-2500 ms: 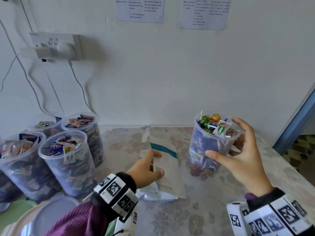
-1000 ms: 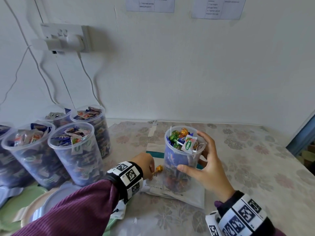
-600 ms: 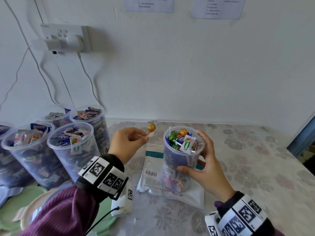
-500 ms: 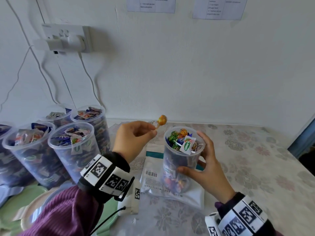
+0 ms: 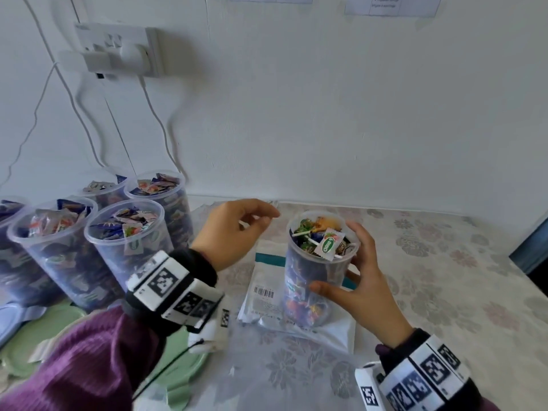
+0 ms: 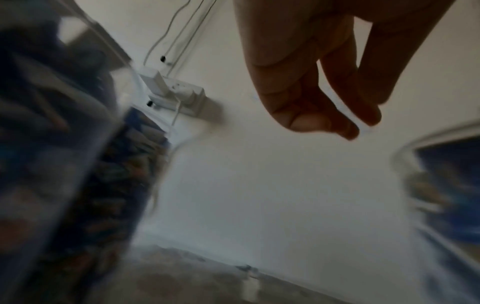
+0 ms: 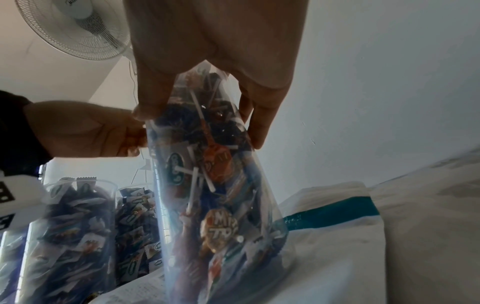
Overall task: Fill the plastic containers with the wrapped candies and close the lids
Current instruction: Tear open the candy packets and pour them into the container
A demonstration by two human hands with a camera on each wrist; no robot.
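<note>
Here our right hand (image 5: 360, 287) wraps its thumb and fingers around the tall clear plastic container (image 5: 315, 271), which stands on a flat white pouch with a teal stripe (image 5: 268, 295) on the flower-patterned tablecloth (image 5: 430, 262). The container is heaped to the rim with wrapped candies and lollipops (image 5: 321, 235); an orange lollipop (image 5: 324, 223) lies on top near the far rim. Our left hand (image 5: 234, 232) hovers just left of the rim, fingers loosely curved and holding nothing that we can see.

To the left stand the other filled clear containers (image 5: 127, 244), lidless, with flat lids (image 5: 178, 360) lying in front of them.

We judge the filling nearly done and the lid next. The risk is the heap: white sticks and a green-and-white wrapper (image 5: 327, 243) poke above the rim, so a lid pressed down may not seat, or may push sweets over the side. The pouch underneath also gives soft footing, and a hard press could tip the container.
</note>
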